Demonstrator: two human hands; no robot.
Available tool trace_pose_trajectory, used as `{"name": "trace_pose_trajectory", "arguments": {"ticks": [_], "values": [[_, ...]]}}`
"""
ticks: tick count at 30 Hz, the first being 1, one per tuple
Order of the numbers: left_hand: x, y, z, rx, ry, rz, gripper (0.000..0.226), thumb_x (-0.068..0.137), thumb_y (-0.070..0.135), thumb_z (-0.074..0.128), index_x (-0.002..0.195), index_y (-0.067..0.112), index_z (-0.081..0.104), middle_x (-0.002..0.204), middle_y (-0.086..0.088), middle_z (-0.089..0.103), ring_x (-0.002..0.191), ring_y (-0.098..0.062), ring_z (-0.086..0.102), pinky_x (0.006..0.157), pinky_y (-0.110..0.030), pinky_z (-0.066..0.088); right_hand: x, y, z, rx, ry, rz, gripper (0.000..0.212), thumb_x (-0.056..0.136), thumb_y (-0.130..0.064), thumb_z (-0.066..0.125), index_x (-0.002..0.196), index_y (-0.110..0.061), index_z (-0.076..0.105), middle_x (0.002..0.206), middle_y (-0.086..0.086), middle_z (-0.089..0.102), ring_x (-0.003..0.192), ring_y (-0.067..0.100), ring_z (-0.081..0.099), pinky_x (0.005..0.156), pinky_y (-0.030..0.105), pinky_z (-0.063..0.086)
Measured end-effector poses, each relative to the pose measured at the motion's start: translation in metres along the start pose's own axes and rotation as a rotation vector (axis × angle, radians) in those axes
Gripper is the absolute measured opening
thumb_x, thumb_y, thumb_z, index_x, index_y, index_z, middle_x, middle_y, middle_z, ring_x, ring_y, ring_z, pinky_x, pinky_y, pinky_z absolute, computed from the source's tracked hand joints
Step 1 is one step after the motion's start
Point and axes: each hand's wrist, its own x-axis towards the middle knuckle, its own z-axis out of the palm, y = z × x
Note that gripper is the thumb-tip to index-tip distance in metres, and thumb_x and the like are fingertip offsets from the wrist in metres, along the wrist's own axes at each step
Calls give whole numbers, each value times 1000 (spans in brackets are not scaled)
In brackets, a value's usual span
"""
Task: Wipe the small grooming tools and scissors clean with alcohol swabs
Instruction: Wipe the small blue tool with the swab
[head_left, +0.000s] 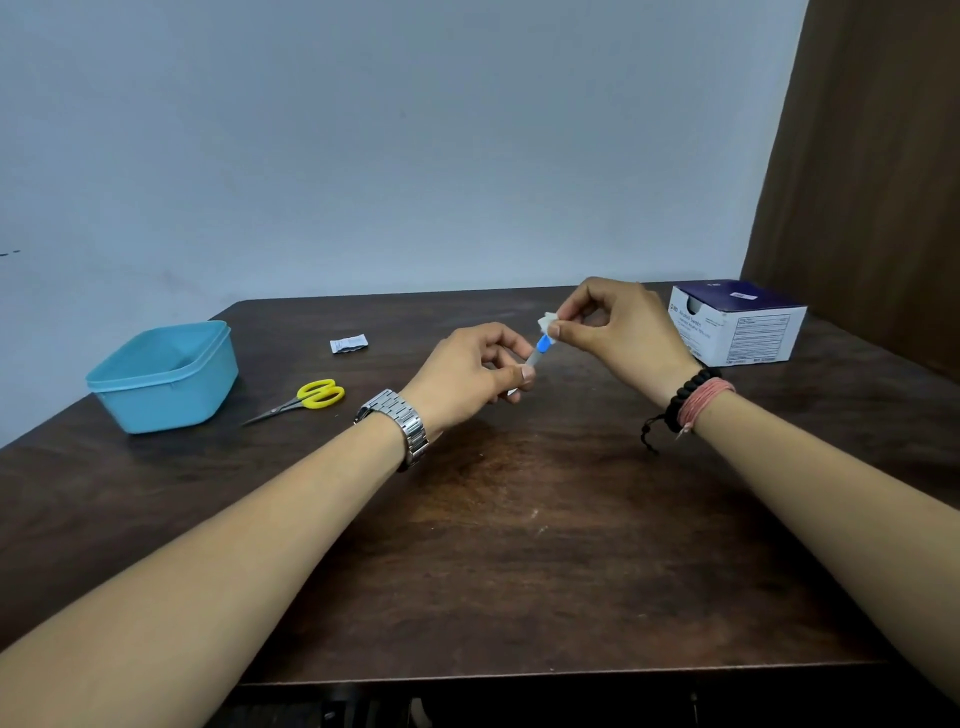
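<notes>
Pinching small blue-banded tool (540, 347) in left hand (470, 376) above table (519, 519); right hand (618, 325) fingertips squeezing white swab (546, 323) around its upper end. Scissors (306, 399) lying beside blue tub (163, 376).

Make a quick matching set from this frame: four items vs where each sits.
Items:
1. scissors
2. white swab
3. swab box
4. torn wrapper

Places:
A. far right of the table
B. pinched in the right hand
C. beside the blue tub
D. flat on the table, beyond the scissors

Pairs: 1-C, 2-B, 3-A, 4-D
</notes>
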Motion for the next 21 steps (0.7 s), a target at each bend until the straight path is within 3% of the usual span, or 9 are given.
{"name": "trace_pose_trajectory", "arguments": {"ticks": [4, 10, 16, 21], "values": [[1, -2, -3, 11, 42, 11, 11, 87, 13, 69, 90, 22, 62, 70, 5, 70, 62, -8, 64, 59, -22, 47, -3, -9, 8, -54, -85, -58, 11, 76, -20, 79, 77, -13, 70, 67, -13, 64, 61, -8, 56, 58, 6, 38], [1, 1, -2, 5, 0, 13, 11, 87, 13, 69, 93, 20, 64, 72, 5, 70, 63, -9, 65, 59, -19, 48, 5, 4, -1, 61, 83, 45, 16, 76, -24, 80, 74, -14, 68, 71, -9, 68, 63, 0, 56, 62, 17, 46], [1, -2, -5, 21, 34, 2, 11, 87, 11, 69, 93, 18, 63, 72, 3, 70, 61, -8, 63, 59, -19, 47, -2, -7, 10, 13, -86, 52, 13, 78, -19, 79, 75, -15, 67, 72, 0, 71, 52, 7, 61, 51, 18, 48], [1, 1, -3, 21, -2, 7, 12, 87, 11, 69, 96, 15, 63, 76, 0, 71, 63, -10, 65, 60, -20, 50, 3, -1, 1, 102, 65, 125, 18, 79, -26, 79, 74, -14, 66, 72, 4, 70, 50, 6, 57, 47, 14, 43]]}}
